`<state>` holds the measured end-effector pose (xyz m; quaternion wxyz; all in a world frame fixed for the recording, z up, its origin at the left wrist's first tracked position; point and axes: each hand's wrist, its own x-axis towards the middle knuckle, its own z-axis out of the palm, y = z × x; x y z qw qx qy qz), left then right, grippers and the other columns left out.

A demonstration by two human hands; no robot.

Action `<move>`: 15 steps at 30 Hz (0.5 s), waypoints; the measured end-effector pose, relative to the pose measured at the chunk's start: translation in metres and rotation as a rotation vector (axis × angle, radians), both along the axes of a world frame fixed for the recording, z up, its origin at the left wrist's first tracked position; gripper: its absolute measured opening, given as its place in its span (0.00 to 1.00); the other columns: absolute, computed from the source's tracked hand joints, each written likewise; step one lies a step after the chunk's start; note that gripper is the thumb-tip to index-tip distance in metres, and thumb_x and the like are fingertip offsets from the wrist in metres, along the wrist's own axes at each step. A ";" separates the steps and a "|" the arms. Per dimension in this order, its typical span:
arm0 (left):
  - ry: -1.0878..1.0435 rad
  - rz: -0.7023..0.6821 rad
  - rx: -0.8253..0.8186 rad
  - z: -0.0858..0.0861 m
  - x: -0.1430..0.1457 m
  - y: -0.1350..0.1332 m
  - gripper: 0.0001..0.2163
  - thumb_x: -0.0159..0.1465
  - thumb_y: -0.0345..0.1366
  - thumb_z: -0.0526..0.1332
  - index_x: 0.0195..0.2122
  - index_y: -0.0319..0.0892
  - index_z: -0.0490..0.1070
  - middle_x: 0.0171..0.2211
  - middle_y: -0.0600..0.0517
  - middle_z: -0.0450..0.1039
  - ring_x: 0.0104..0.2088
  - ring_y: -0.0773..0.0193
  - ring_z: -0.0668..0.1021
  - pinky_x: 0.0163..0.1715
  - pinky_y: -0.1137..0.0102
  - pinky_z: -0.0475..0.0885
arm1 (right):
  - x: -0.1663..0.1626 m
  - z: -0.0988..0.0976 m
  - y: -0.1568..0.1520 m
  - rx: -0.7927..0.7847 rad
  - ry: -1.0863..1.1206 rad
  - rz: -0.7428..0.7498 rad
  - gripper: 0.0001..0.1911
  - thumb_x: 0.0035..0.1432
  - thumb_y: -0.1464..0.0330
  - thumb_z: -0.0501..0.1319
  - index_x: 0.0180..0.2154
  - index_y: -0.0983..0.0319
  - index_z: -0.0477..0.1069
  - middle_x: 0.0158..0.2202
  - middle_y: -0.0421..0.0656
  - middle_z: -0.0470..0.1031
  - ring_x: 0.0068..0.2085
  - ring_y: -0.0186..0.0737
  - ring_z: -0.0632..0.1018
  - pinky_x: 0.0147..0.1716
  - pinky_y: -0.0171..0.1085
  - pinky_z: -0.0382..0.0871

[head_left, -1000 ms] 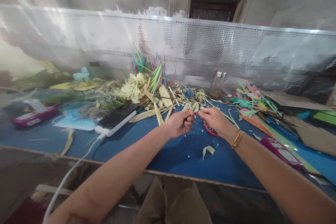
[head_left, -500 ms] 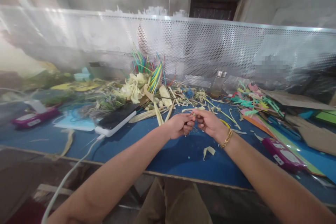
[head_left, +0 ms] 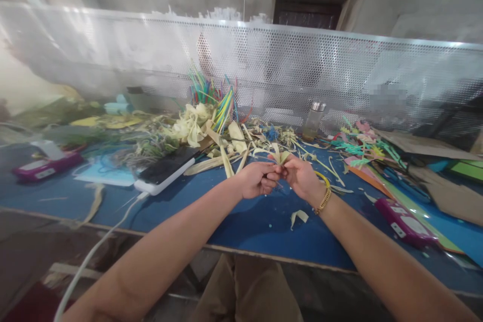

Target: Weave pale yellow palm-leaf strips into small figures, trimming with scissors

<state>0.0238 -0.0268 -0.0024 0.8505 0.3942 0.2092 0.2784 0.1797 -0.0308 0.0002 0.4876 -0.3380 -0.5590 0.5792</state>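
My left hand [head_left: 258, 179] and my right hand [head_left: 301, 175] meet above the blue table [head_left: 260, 224]. Between their fingertips they pinch a pale, dried corn husk piece [head_left: 279, 155], its strips fanning upward. Both hands are closed on it, and the lower part of the piece is hidden by the fingers. On the table just in front of me lies a loose husk scrap [head_left: 299, 218]. Beyond the hands spreads a heap of dried husk strips [head_left: 237, 138].
A phone on a white power bank [head_left: 166, 173] with a cable lies left. Purple power strips [head_left: 405, 222] sit on both sides. Behind stand a glass bottle [head_left: 314, 121], coloured stems [head_left: 222, 103] and a perforated metal screen [head_left: 294, 60]. Coloured paper pieces [head_left: 366, 143] lie right.
The husk strips now fan up visibly above my fingertips, where before only a small bit showed. My right hand has turned slightly; both hands stay in nearly the same place.
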 end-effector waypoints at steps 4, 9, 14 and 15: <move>-0.026 -0.050 -0.029 0.003 -0.003 0.001 0.06 0.60 0.29 0.57 0.28 0.39 0.60 0.17 0.62 0.48 0.13 0.78 0.54 0.13 0.82 0.48 | 0.007 -0.005 0.009 0.237 -0.252 -0.015 0.05 0.41 0.73 0.55 0.20 0.60 0.69 0.22 0.39 0.69 0.29 0.37 0.68 0.32 0.36 0.63; -0.074 -0.132 -0.120 0.006 -0.005 0.000 0.06 0.64 0.29 0.53 0.28 0.39 0.60 0.18 0.62 0.49 0.13 0.78 0.56 0.13 0.82 0.51 | 0.016 -0.005 0.016 0.414 -0.361 0.043 0.08 0.50 0.71 0.57 0.31 0.59 0.75 0.34 0.40 0.75 0.40 0.39 0.72 0.46 0.39 0.63; -0.109 -0.174 -0.141 0.006 -0.005 -0.002 0.06 0.64 0.28 0.52 0.29 0.38 0.61 0.18 0.61 0.49 0.13 0.78 0.57 0.15 0.82 0.53 | 0.020 0.002 0.014 0.527 -0.421 0.055 0.09 0.57 0.64 0.58 0.35 0.60 0.74 0.37 0.42 0.74 0.40 0.39 0.73 0.45 0.39 0.64; -0.117 -0.178 -0.138 0.005 -0.005 -0.003 0.06 0.64 0.28 0.52 0.29 0.38 0.61 0.19 0.61 0.49 0.13 0.79 0.57 0.15 0.82 0.53 | 0.020 0.001 0.014 0.528 -0.429 0.052 0.09 0.57 0.63 0.58 0.36 0.60 0.74 0.36 0.42 0.74 0.39 0.39 0.73 0.45 0.39 0.65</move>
